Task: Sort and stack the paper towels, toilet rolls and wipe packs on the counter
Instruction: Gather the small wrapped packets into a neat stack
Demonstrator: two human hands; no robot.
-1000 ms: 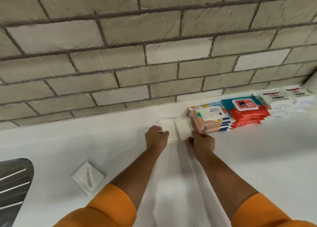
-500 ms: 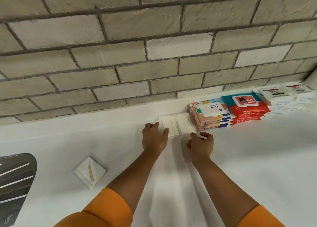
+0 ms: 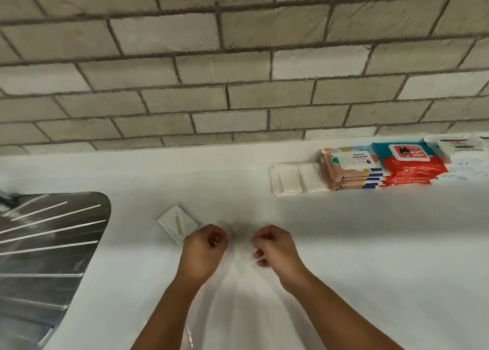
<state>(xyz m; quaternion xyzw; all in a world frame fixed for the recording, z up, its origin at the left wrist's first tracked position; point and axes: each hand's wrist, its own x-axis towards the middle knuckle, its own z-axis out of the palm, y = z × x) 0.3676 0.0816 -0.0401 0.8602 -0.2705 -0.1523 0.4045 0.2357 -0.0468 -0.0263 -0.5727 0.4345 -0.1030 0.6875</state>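
While both hands hang over the middle of the counter, scene logged by size. Brick wall point(image 3: 238, 85) fills the far half of the view. White counter point(image 3: 370, 243) runs below it, left to right. Steel drainer point(image 3: 47, 243) sits at the left edge. Wipe packs line the far right against the wall: peach stack point(image 3: 352, 168), red stack point(image 3: 412, 164) touching it on the right, white packs point(image 3: 460, 151) beyond, partly cut off by the frame. Two low white folded stacks point(image 3: 287, 179) sit side by side, touching the left face of the peach stack. No rolls in view. Left hand point(image 3: 205, 246) and right hand point(image 3: 275, 249) are close together but apart, knuckles up, fingers loosely curled; nothing visible in either, though the palms are hidden. Smallest item: one loose folded napkin point(image 3: 177, 222), flat on the counter and turned diamond-wise, with thin pale slivers on top that I cannot identify. Key relation: the napkin lies just to the far left of the left hand, its near corner at or under the knuckles; contact cannot be confirmed. The right hand is clearly farther away, with the left hand in between. Judgement: the left hand is the natural one to lift it. The sorted row lies well apart to the far right, so any carry would run rightward and away, ending left of the folded stacks. The slivers may slide off if the napkin tilts.
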